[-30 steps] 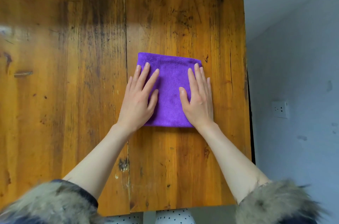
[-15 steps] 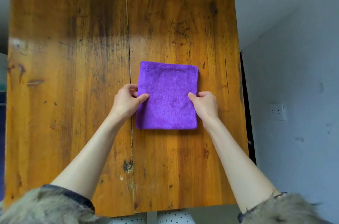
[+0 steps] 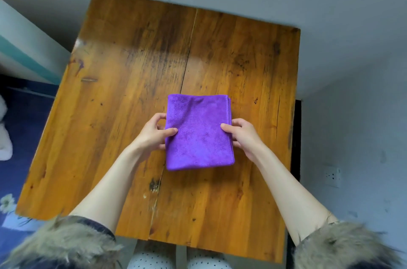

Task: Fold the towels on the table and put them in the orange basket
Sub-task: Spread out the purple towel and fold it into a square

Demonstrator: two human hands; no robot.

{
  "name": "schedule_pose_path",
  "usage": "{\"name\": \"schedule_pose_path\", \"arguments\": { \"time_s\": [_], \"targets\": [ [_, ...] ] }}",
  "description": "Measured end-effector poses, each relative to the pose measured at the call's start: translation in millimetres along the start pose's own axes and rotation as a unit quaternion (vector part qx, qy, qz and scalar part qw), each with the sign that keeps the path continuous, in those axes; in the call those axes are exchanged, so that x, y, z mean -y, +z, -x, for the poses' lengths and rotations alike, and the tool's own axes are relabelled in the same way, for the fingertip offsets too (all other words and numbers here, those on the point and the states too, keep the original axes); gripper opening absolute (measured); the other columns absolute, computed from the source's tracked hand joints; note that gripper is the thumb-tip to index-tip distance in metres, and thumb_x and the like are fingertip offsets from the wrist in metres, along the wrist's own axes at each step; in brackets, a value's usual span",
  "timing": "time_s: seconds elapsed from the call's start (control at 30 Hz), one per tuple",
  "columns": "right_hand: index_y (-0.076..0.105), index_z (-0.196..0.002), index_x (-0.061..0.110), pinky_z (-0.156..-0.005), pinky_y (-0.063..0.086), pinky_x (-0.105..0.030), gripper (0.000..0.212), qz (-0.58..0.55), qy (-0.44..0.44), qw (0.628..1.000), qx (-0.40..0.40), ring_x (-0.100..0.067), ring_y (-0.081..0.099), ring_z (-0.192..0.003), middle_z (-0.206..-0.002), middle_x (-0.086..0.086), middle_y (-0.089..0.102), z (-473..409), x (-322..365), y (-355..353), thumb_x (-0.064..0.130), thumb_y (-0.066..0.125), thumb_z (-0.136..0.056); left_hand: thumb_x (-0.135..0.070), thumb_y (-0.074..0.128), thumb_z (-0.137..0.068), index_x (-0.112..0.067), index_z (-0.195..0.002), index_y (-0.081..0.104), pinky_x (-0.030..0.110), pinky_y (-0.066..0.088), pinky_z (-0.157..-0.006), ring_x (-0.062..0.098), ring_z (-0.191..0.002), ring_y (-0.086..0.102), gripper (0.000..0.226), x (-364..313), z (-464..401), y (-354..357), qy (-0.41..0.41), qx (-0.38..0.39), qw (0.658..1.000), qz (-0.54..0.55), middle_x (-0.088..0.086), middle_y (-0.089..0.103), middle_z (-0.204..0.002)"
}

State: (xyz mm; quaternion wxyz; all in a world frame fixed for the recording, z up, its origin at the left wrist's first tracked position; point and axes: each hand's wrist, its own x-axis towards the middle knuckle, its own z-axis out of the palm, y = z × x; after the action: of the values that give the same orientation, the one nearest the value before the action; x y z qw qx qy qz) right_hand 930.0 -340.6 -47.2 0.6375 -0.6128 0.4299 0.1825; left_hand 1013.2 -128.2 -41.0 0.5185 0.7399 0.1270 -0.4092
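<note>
Folded towel (image 3: 199, 134) sits between both hands, long axis running away from the person. Left hand (image 3: 152, 134) and right hand (image 3: 243, 136) each pinch a side edge (thumbs on top); basket not visible.

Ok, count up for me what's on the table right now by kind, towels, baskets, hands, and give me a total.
Purple towel, folded: 1
Orange baskets in view: 0
Hands gripping the towel: 2, left hand and right hand
Total on the wooden table: 3

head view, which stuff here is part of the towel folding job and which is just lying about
Part of the job:
purple towel, folded
left hand, gripping its left edge
right hand, gripping its right edge
wooden table
The orange basket is not in view.

Just there:
wall socket
blue floral floor covering
</note>
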Motion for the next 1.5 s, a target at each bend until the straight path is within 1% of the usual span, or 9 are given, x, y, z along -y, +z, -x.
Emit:
{"name": "schedule_pose_path", "arguments": {
  "time_s": [0.13, 0.23, 0.37, 0.6, 0.8, 0.9, 1.03, 1.2, 1.5],
  "targets": [
    [0.059, -0.101, 0.014, -0.066, 0.05, -0.028, 0.011, 0.013, -0.004, 0.997, 0.077, -0.013, 0.062, -0.077, -0.09, 0.001, 0.065, 26, 24, 21, 0.018, 0.057, -0.091, -0.012, 0.06, -0.089, -0.025, -0.111, 0.053, 0.023, 0.052, -0.055, 0.009, -0.077, 0.06, 0.026, 9, 40, -32, 0.014, -0.027, 0.999, 0.028, 0.003, 0.053, -0.085],
    [0.057, -0.092, 0.017, -0.065, 0.047, -0.028, 0.003, 0.042, -0.016, 0.992, 0.12, -0.012, 0.058, -0.073, -0.085, 0.002, 0.06, 48, 46, 50, 0.016, 0.056, -0.09, -0.013, 0.061, -0.089, -0.03, -0.105, 0.054, 0.025, 0.051, -0.06, 0.009, -0.078, 0.06, 0.025, 13, 75, -65, 0.035, -0.059, 0.996, 0.063, 0.004, 0.052, -0.088],
    [0.055, -0.091, 0.02, -0.063, 0.046, -0.026, 0.006, 0.075, -0.063, 0.981, 0.168, -0.01, 0.053, -0.067, -0.081, 0.004, 0.058, 82, 75, 102, 0.016, 0.058, -0.089, -0.015, 0.061, -0.089, -0.027, -0.113, 0.051, 0.027, 0.052, -0.065, 0.012, -0.087, 0.06, 0.029, 17, 123, -116, 0.062, -0.115, 0.986, 0.101, 0.006, 0.053, -0.096],
    [0.057, -0.086, 0.022, -0.065, 0.045, -0.027, 0.007, 0.138, -0.141, 0.947, 0.252, -0.013, 0.053, -0.068, -0.08, 0.005, 0.061, 152, 110, 229, 0.016, 0.059, -0.087, -0.011, 0.061, -0.088, -0.024, -0.113, 0.051, 0.025, 0.051, -0.059, 0.012, -0.082, 0.061, 0.03, 53, 210, -227, 0.121, -0.213, 0.952, 0.185, 0.008, 0.056, -0.1],
    [0.059, -0.089, 0.022, -0.064, 0.046, -0.027, 0.006, 0.196, -0.164, 0.915, 0.313, -0.013, 0.057, -0.067, -0.079, 0.005, 0.063, 213, 99, 362, 0.016, 0.059, -0.088, -0.012, 0.06, -0.089, -0.026, -0.105, 0.051, 0.031, 0.05, -0.063, 0.019, -0.086, 0.061, 0.024, 120, 285, -326, 0.14, -0.285, 0.916, 0.247, 0.007, 0.057, -0.1],
    [0.058, -0.088, 0.02, -0.061, 0.046, -0.027, 0.006, 0.225, -0.161, 0.902, 0.333, -0.011, 0.056, -0.059, -0.075, 0.003, 0.061, 238, 78, 432, 0.014, 0.057, -0.089, -0.012, 0.061, -0.088, -0.024, -0.112, 0.05, 0.031, 0.049, -0.061, 0.019, -0.084, 0.06, 0.029, 167, 317, -372, 0.128, -0.32, 0.902, 0.261, 0.007, 0.059, -0.104],
    [0.056, -0.087, 0.02, -0.058, 0.047, -0.025, 0.006, 0.268, -0.153, 0.878, 0.366, -0.012, 0.058, -0.06, -0.075, 0.002, 0.06, 266, 56, 520, 0.014, 0.057, -0.089, -0.011, 0.058, -0.089, -0.018, -0.117, 0.048, 0.033, 0.048, -0.064, 0.018, -0.073, 0.06, 0.031, 219, 350, -429, 0.104, -0.359, 0.882, 0.287, 0.005, 0.06, -0.094],
    [0.055, -0.092, 0.02, -0.054, 0.046, -0.024, 0.008, 0.313, -0.146, 0.851, 0.397, -0.007, 0.054, -0.051, -0.074, 0.003, 0.059, 279, 46, 611, 0.013, 0.057, -0.089, -0.015, 0.057, -0.091, -0.023, -0.119, 0.045, 0.028, 0.05, -0.063, 0.016, -0.081, 0.061, 0.031, 262, 366, -487, 0.065, -0.396, 0.857, 0.323, 0.002, 0.058, -0.099],
    [0.051, -0.084, 0.024, -0.062, 0.044, -0.028, 0.012, 0.39, -0.099, 0.814, 0.419, -0.016, 0.051, -0.07, -0.087, -0.001, 0.055, 232, 33, 768, 0.015, 0.058, -0.088, -0.013, 0.053, -0.091, -0.024, -0.117, 0.045, 0.035, 0.053, -0.072, 0.018, -0.086, 0.063, 0.029, 319, 314, -586, -0.007, -0.456, 0.814, 0.36, 0.01, 0.061, -0.106]
  ]
}}
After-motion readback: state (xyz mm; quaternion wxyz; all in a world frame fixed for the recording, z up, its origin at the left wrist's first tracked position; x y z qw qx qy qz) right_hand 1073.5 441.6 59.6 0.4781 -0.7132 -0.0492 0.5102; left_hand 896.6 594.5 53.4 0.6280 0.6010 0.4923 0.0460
